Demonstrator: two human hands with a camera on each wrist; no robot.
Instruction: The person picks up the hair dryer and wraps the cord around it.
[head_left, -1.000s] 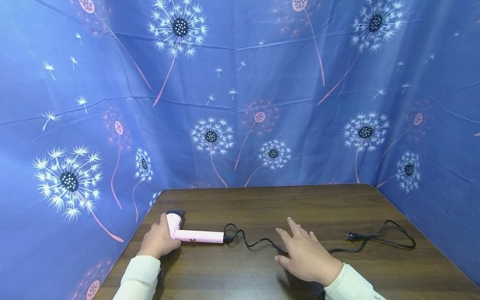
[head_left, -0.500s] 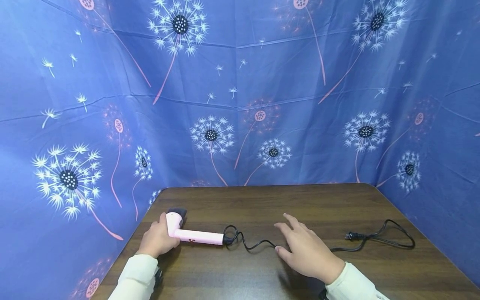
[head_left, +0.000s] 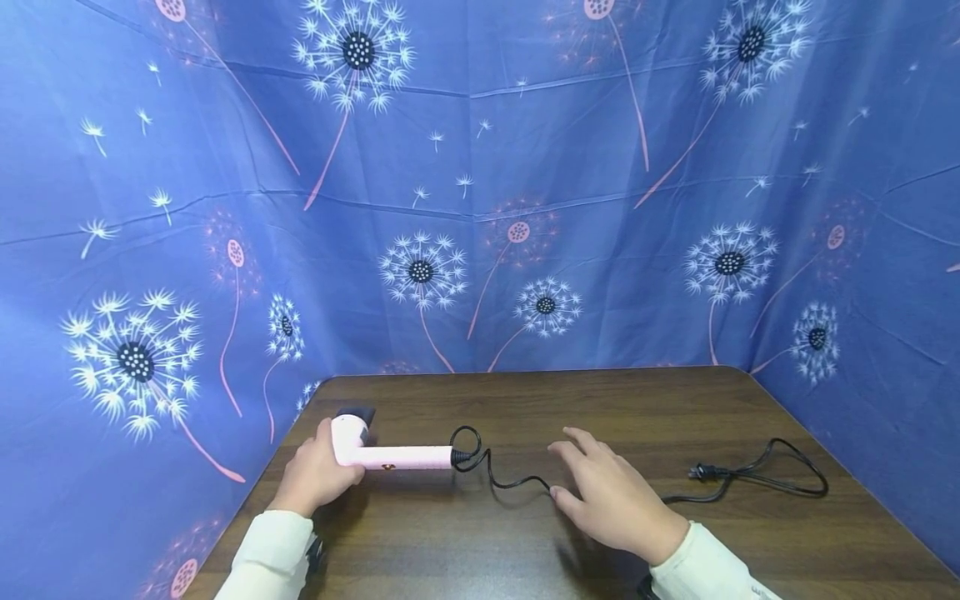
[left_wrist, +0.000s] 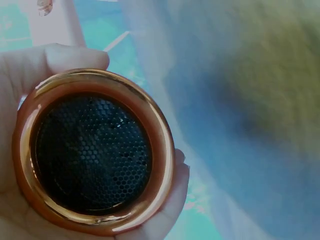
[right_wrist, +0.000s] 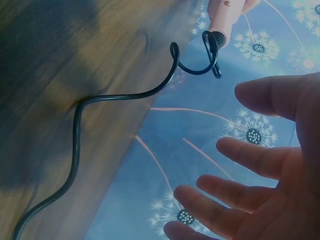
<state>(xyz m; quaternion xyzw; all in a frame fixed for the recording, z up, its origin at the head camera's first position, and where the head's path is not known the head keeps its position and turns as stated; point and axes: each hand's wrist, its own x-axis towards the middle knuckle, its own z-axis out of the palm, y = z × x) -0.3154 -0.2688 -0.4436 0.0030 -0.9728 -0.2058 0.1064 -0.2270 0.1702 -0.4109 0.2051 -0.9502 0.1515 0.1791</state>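
A pink hair dryer (head_left: pixel 408 457) with a dark nozzle (head_left: pixel 358 414) is at the left of the table, its handle pointing right. My left hand (head_left: pixel 315 471) grips it round the head. The left wrist view shows the thumb and fingers curled about the copper-coloured rim (left_wrist: pixel 167 150) of its round mesh back (left_wrist: pixel 95 152). My right hand (head_left: pixel 618 500) hovers palm down over the middle of the table, fingers spread and holding nothing. In the right wrist view the black cord (right_wrist: pixel 76 145) runs past its fingers, apart from them. Part of the cord is hidden under this hand in the head view.
The cord ends in a black plug (head_left: pixel 707 472) at the right, beside a loose loop of cord (head_left: pixel 813 490). A brown wooden table (head_left: pixel 525 408) bears it all. Blue curtains (head_left: pixel 480 167) with dandelion prints hang close behind the table and along both sides.
My left hand has lifted the hair dryer slightly, its handle end rising and the cord near it lifting too. Earlier, my right hand shifted slightly left; its fingers stay spread.
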